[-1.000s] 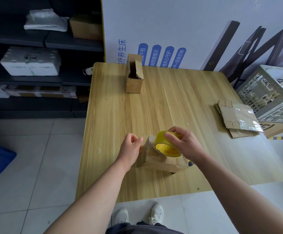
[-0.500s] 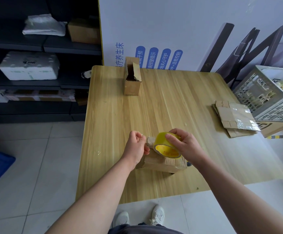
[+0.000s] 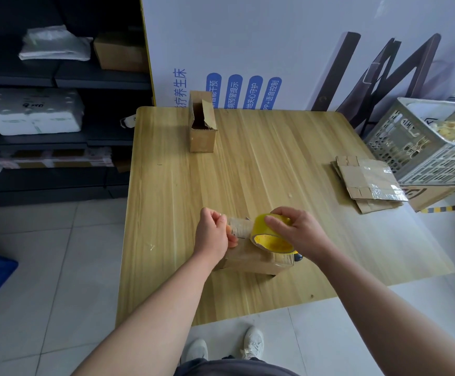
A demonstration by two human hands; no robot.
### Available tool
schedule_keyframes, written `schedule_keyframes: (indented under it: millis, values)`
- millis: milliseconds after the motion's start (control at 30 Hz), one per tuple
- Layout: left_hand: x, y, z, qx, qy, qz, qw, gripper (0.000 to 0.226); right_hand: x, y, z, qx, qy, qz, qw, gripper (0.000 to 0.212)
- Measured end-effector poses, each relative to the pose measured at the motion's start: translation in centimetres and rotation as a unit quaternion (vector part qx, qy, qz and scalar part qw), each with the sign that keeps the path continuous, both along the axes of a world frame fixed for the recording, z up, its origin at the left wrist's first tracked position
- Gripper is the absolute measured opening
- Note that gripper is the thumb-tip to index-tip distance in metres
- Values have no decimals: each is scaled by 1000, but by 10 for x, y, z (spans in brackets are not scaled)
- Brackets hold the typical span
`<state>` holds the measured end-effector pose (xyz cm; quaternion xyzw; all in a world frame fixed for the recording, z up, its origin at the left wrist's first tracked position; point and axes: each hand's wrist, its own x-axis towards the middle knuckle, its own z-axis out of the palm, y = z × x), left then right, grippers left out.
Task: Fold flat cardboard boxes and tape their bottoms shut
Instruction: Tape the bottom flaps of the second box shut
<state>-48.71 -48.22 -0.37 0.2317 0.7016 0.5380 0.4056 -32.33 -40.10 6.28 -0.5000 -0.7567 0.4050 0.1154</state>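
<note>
A small cardboard box (image 3: 250, 260) lies on its side near the front of the wooden table (image 3: 261, 169). Above it my right hand (image 3: 299, 232) grips a yellow roll of tape (image 3: 271, 236). My left hand (image 3: 214, 234) pinches the free end of the tape, and a clear strip (image 3: 241, 226) stretches from that hand to the roll, just over the box. A second folded box (image 3: 202, 123) stands upright at the far edge with its top flaps open. Flat cardboard boxes (image 3: 370, 183) are stacked at the right edge.
A grey plastic crate (image 3: 427, 147) sits on a carton off the table's right side. Dark shelves (image 3: 58, 104) with foam boxes and packages fill the left. A printed board stands behind the table. A small dark object (image 3: 298, 257) peeks out by the box's right end.
My left hand has drawn the tape end away from the roll to the left, so the strip between my hands is longer. The box has stayed in place.
</note>
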Motion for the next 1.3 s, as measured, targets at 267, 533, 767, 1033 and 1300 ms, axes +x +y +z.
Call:
schedule_keyframes:
  millis: [267, 533, 767, 1033, 1300]
  values:
    - [-4, -13, -14, -30, 76, 24, 996, 16, -10, 4, 3, 3, -40, 50, 998, 21]
    - [-2, -18, -33, -30, 96, -9, 995, 21, -20, 7, 3, 7, -78, 69, 995, 19]
    - [3, -13, -48, -47, 91, -16, 995, 18, -22, 10, 1, 0, -79, 71, 994, 21]
    - [4, -11, -59, -63, 38, -68, 995, 26, -22, 9, 1, -3, -67, 65, 996, 22]
    - [0, -20, -61, -59, 34, -22, 997, 15, -23, 9, 2, 0, -73, 62, 995, 24]
